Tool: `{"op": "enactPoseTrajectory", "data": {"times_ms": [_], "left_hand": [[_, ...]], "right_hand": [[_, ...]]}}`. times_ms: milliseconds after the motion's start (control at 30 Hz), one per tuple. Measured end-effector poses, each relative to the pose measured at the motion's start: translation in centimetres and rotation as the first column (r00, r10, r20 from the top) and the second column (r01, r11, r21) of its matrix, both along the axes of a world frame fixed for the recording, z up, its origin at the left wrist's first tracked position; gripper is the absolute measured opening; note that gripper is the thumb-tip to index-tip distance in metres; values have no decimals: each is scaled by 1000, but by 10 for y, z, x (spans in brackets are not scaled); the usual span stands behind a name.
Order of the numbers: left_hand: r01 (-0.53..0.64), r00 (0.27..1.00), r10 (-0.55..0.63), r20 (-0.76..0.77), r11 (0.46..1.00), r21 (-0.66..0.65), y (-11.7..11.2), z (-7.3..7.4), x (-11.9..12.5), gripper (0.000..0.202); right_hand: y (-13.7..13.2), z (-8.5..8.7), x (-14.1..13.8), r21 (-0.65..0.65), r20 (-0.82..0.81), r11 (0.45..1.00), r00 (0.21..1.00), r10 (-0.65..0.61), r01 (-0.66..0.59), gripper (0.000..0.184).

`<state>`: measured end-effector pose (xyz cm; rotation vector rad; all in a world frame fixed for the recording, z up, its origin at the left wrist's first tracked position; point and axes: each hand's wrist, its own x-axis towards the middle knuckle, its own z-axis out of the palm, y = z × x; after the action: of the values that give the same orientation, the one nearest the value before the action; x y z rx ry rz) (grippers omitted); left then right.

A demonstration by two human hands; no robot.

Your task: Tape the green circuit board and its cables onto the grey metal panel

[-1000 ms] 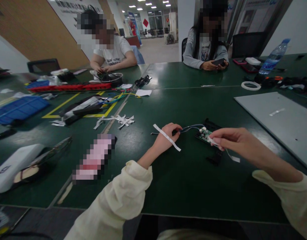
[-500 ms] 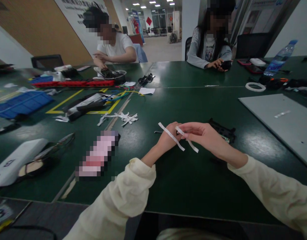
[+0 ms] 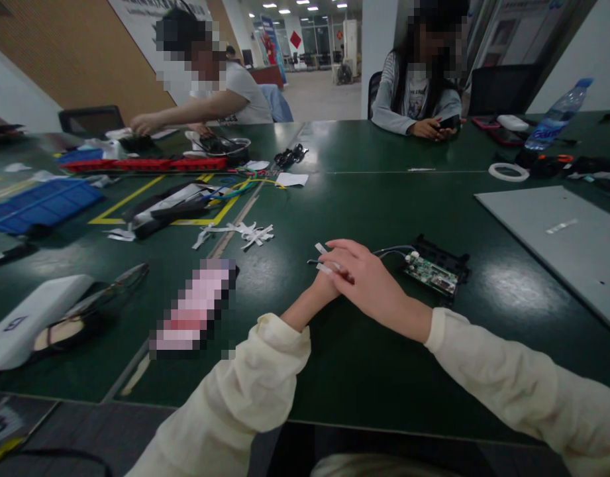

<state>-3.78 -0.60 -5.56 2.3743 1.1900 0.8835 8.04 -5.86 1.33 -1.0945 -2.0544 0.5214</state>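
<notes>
Your right hand [image 3: 371, 285] has crossed over from the small green circuit board [image 3: 430, 273], now uncovered on the dark green worktop [image 3: 364, 199], and presses a white paper strip [image 3: 324, 267] narrowly against your left hand [image 3: 320, 286], whose grip is hidden.

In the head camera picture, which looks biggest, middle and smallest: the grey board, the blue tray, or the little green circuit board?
1. grey board, though it lies nearest
2. blue tray
3. green circuit board, clearly smallest

Dim room, ceiling lights far back, tabletop glare, warped edges
</notes>
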Motion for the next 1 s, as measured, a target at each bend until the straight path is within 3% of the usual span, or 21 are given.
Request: {"op": "enactPoseTrajectory", "data": {"times_ms": [100, 200, 367, 600, 833, 1000], "left_hand": [[-16, 999, 15, -51, 1000, -22, 5, -2, 0, 30], [55, 996, -58, -70, 998, -35, 9, -2, -1, 31], [143, 988, -146, -47, 988, -64, 9, -2, -2, 28], [169, 985, -172, -30, 981, -93, 10, 8, 2, 14], [181, 981, -186, -53, 980, -87, 10, 12, 3, 14], [189, 978, -192, -85, 981, -43, 14, 15, 7, 15]], "right_hand": [[3, -4, -4, -3, 74, 999, 996, -45, 45, 36], [5, -4, -6, -9, 174, 994, 979, -106, 109, 42], [5, -4, 3, -31, 271, 997, 961, -61, 72, 53], [4, -9, 17, -111, 206, 994, 979, 3, 21, 56], [0, -3, 18, -157, 215, 987, 977, -3, 38, 57], [5, 9, 54, -108, 156, 991, 986, -64, 81, 62]]}}
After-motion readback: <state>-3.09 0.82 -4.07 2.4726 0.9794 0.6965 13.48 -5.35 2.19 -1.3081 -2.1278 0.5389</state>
